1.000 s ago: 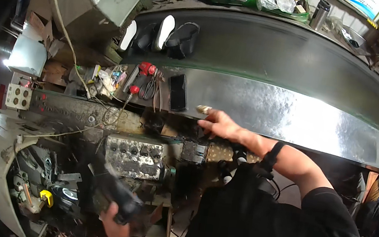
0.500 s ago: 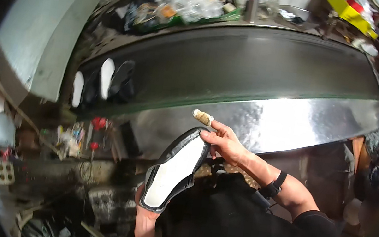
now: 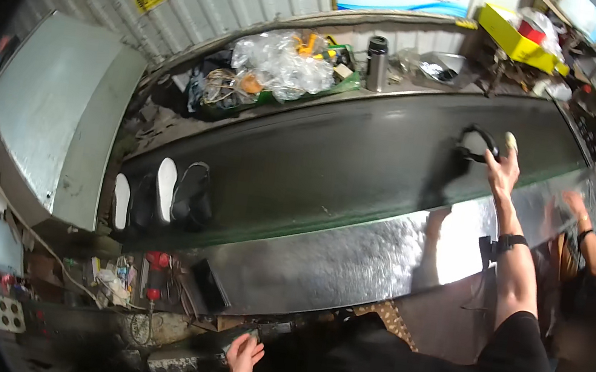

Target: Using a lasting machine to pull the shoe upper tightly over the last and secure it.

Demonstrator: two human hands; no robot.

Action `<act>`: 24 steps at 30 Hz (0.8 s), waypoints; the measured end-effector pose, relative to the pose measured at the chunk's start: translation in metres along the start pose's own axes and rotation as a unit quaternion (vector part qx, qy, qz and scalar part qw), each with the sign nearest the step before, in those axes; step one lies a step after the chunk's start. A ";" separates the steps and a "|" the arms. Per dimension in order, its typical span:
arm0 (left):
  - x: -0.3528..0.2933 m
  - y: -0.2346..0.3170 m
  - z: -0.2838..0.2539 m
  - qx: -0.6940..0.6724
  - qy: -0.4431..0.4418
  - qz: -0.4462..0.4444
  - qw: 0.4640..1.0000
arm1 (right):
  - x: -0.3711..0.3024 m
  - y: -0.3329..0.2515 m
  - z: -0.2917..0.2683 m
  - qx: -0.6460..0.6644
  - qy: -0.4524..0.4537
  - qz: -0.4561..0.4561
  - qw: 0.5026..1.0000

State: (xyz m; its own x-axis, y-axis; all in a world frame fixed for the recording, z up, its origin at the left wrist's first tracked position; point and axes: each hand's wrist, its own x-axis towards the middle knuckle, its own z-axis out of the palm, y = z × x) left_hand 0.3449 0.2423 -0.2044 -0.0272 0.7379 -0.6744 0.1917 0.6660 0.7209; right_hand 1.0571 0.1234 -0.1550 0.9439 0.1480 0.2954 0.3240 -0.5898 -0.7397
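Out over the far right of the dark conveyor belt (image 3: 364,150), my right hand (image 3: 502,171) reaches with the arm stretched. Its thumb and fingers hold one end of a black shoe upper (image 3: 466,137), which looks like a loop from here and is blurred. A pale cover wraps one fingertip. Near the lower edge, my left hand (image 3: 243,359) is raised with loosely bent fingers and nothing clearly in them. At the belt's left end lie black shoe uppers (image 3: 194,194), two of them showing white soles (image 3: 166,186).
A shiny metal ledge (image 3: 317,265) runs along the belt's near side. Behind it stand a flask (image 3: 377,68), plastic bags (image 3: 285,62) and a yellow box (image 3: 513,37). Metal hoods (image 3: 57,114) flank the belt. A co-worker's hand (image 3: 574,203) is at the right.
My right hand has carried the shoe upper from in front of my body to the belt's far right. My left hand has let go of it and stays low. The view has shifted.
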 end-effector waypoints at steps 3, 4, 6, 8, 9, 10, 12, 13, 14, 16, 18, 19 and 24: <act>0.004 -0.036 -0.021 0.062 0.060 0.005 0.996 | 0.005 0.036 0.053 -0.019 0.104 0.032 0.994; 0.003 -0.044 -0.026 0.014 0.063 0.000 0.998 | -0.014 0.034 0.083 0.058 0.060 0.074 0.994; 0.004 -0.049 -0.033 0.000 0.065 0.007 0.998 | -0.076 0.007 0.135 0.166 -0.101 -0.019 0.981; 0.008 -0.041 -0.036 -0.019 0.045 0.026 0.998 | -0.180 -0.048 0.181 0.067 -0.281 -0.115 0.950; 0.013 -0.032 -0.036 -0.018 0.039 0.046 0.998 | -0.237 -0.073 0.181 0.109 -0.316 -0.284 0.899; 0.020 -0.020 -0.035 -0.005 0.043 0.063 0.997 | -0.299 -0.101 0.180 0.151 -0.367 -0.377 0.837; 0.043 0.014 -0.028 0.018 0.038 0.099 0.994 | -0.379 -0.142 0.170 0.118 -0.679 -0.317 0.651; 0.055 0.031 -0.022 0.035 0.041 0.104 0.993 | -0.409 -0.154 0.161 0.137 -0.652 -0.403 0.628; 0.070 0.048 -0.014 0.062 0.039 0.136 0.988 | -0.425 -0.158 0.158 0.045 -0.623 -0.518 0.585; 0.102 0.083 0.000 0.100 0.019 0.181 0.978 | -0.422 -0.147 0.154 -0.014 -0.577 -0.602 0.551; 0.137 0.114 0.011 0.116 -0.019 0.221 0.968 | -0.401 -0.119 0.149 -0.068 -0.549 -0.628 0.547; 0.159 0.129 0.018 0.117 -0.049 0.252 0.959 | -0.390 -0.104 0.146 -0.056 -0.557 -0.611 0.560; 0.259 0.215 0.040 0.482 0.099 0.588 0.642 | -0.346 -0.041 0.092 0.012 -0.548 -0.453 0.703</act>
State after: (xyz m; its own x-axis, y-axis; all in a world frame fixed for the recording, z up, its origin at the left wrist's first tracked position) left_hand 0.4184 0.5722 -0.2301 0.5864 0.7315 0.3479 0.7094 -0.6711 0.2152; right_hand 0.7229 0.1692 -0.2828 -0.1712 0.9851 0.0178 0.8135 0.1515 -0.5615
